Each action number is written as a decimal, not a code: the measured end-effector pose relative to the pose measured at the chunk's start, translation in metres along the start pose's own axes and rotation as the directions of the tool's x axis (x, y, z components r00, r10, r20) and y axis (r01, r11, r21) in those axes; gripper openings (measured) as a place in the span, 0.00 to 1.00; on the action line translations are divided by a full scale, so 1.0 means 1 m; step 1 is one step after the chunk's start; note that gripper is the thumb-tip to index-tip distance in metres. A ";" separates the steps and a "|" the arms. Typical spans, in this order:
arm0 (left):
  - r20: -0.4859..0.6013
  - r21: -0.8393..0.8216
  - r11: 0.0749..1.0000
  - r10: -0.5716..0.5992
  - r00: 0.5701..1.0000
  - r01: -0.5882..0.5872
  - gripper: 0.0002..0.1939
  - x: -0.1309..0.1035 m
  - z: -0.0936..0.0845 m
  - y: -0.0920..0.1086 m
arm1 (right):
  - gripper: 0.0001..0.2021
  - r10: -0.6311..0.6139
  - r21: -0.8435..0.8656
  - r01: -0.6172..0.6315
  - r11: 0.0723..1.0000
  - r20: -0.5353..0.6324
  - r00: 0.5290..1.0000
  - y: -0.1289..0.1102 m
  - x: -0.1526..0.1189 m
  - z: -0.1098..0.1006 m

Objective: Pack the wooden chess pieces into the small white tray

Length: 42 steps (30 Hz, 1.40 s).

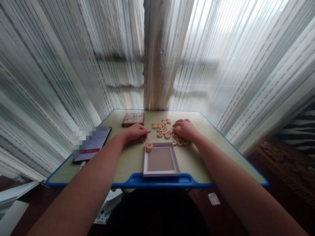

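My right hand [185,128] is over the right side of a cluster of round wooden Chinese chess pieces [164,132]. Its fingers curl down around a piece there, and the fingertips are partly hidden. To the left of the cluster is my left hand [136,131], thumb and forefinger a little apart, with nothing seen between them. Below the hands lies a shallow open box tray [145,164], pale-walled with a brown bottom. Two pieces are stacked in its far left corner, the top piece [149,146] bearing a red character. Several pieces show red or dark characters; others look blank.
A flat printed box [133,119] lies beyond my left hand. A tablet [92,146] with a lit screen and a white cable [82,166] rests at the left. The table has a blue edge [159,179]. Striped curtains [157,59] hang behind it.
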<state>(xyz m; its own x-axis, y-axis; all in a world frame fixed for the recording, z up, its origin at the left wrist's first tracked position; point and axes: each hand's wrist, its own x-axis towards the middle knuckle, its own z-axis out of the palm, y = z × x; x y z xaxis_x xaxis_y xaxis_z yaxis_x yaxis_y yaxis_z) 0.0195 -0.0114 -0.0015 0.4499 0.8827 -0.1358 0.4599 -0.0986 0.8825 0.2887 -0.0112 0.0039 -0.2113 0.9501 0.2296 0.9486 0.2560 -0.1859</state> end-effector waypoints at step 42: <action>0.322 0.028 0.999 -0.036 0.946 0.029 0.11 -0.008 -0.014 0.012 | 0.06 -0.609 0.304 0.547 0.780 0.164 0.776 -0.093 -0.070 -0.029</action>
<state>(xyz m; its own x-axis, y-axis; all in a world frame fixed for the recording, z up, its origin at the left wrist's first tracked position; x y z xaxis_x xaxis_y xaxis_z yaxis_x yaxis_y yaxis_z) 0.0106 -0.0132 0.0167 0.6554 0.6909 -0.3053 0.4938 -0.0861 0.8653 0.2228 -0.1070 0.0330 -0.7800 0.6111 0.1346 0.5527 0.7736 -0.3099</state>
